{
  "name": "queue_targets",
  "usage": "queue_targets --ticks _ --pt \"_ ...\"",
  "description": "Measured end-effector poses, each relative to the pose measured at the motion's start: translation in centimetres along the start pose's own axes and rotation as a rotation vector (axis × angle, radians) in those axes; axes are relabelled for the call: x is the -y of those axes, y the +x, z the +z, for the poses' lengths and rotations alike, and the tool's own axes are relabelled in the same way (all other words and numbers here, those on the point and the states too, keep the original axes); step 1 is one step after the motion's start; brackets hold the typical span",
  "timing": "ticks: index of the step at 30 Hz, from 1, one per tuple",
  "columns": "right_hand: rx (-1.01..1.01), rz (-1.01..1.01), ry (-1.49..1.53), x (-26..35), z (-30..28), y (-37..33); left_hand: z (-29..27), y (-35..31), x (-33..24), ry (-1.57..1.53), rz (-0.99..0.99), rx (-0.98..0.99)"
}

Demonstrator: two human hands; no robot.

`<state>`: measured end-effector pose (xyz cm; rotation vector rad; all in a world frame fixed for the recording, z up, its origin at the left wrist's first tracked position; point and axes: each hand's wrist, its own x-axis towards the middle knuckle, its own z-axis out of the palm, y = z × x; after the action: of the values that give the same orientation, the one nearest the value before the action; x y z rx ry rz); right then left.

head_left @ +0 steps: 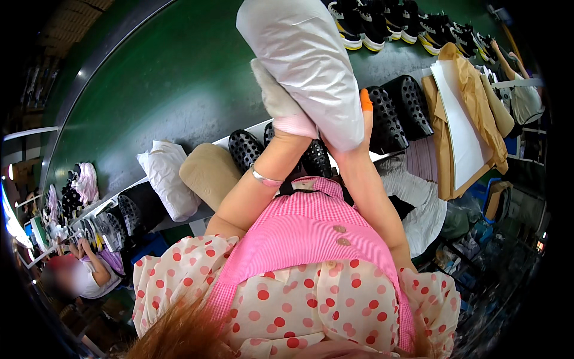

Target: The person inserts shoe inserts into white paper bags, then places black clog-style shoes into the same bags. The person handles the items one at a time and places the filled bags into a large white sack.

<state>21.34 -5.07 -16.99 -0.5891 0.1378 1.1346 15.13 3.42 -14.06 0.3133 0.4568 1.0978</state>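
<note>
Held up before me is a white paper-wrapped form [299, 60], long and rounded, its paper creased along the right side. My left hand [276, 99], in a pale glove with a pink cuff, presses against its left side with the fingers pointing up. On the lower right, my right hand [357, 134] grips the form; an orange finger cover [366, 100] shows on one digit, and the other fingers are hidden behind the paper. Behind my wrists stand black perforated shoe forms [245, 148], and another black perforated form [387, 119] is just right of my right hand.
Black sneakers [373, 27] with white and yellow soles line the green work surface [173, 72]. A beige form [209, 175] and another white wrapped form [169, 179] lie to the left. Brown paper [475, 90] and white sheets [457, 131] lie right. Other people work at both sides.
</note>
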Motion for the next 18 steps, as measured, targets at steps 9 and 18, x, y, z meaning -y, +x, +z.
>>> queue_targets --ticks 9,18 --pt "0.723 -1.15 -1.655 3.2 4.0 -7.1 -6.5 -4.4 -2.0 0.244 -0.283 -0.058" --pt "0.506 -1.365 -1.532 1.0 6.2 -3.4 -7.7 -8.7 -3.2 1.171 -0.059 0.26"
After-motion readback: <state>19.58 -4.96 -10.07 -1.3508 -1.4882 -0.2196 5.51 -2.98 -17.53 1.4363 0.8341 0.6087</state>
